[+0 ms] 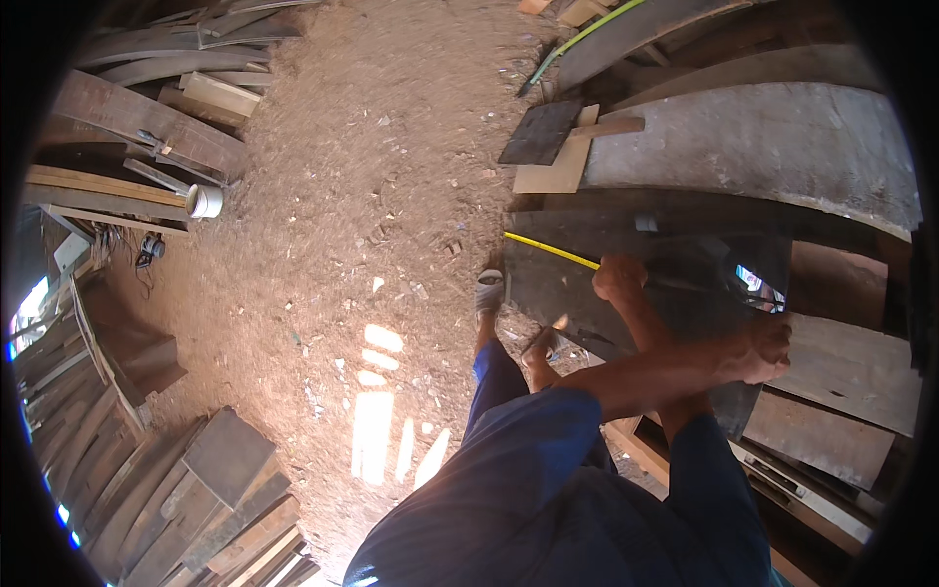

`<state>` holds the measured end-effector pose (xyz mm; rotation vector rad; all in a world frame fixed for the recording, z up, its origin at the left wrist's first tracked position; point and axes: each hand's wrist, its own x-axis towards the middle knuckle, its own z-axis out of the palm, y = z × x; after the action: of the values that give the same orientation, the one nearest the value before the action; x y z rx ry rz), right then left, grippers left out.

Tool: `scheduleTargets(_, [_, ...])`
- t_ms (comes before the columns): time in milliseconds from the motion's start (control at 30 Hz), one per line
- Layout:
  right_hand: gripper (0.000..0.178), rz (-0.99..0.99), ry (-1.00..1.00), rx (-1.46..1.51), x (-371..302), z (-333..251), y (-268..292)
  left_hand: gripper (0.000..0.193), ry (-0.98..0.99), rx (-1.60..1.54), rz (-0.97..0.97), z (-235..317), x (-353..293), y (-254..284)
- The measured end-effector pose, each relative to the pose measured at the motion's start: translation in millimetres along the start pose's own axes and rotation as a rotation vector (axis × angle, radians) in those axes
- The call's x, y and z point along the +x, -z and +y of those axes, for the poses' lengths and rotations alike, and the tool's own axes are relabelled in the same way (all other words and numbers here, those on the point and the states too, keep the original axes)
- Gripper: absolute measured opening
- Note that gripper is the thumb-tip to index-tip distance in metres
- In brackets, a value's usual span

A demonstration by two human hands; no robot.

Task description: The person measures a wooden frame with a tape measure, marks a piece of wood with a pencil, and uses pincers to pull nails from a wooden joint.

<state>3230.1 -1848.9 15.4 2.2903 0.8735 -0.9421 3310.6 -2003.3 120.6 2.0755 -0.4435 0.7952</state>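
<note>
My arms cross, the left forearm passing over the right one. My right hand [621, 278] is closed at the end of a yellow tape measure [550, 250], whose blade stretches to the left edge of a dark board [567, 289]. Whether that hand grips the blade or the case does not show. Farther right, my left hand [763, 349] is curled closed over the right part of the board. What it holds, if anything, is hidden by its fingers.
Stacked planks and panels [743, 137] lie at the right, with a small dark panel [541, 133] beyond the board. More wood [147, 108] is piled at the left, beside a white bucket [203, 202]. Wood chips cover the brown floor [333, 235]; my feet stand by the board.
</note>
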Motion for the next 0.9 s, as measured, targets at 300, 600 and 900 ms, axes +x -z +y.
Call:
scheduleTargets(300, [0.027,0.058,0.029,-0.007,-12.4,6.9,-4.1,0.013,-0.047,-0.048,0.02,23.3,-8.8,-5.9])
scheduleTargets(600, [0.027,0.118,-0.048,0.038,-113.1,71.7,4.8,0.044,-0.151,0.036,-0.212,-20.6,7.7,62.6])
scheduleTargets(900, [0.035,0.088,0.021,-0.06,-240.3,139.8,83.1,0.038,0.036,-0.129,-0.667,-26.1,55.9,124.3])
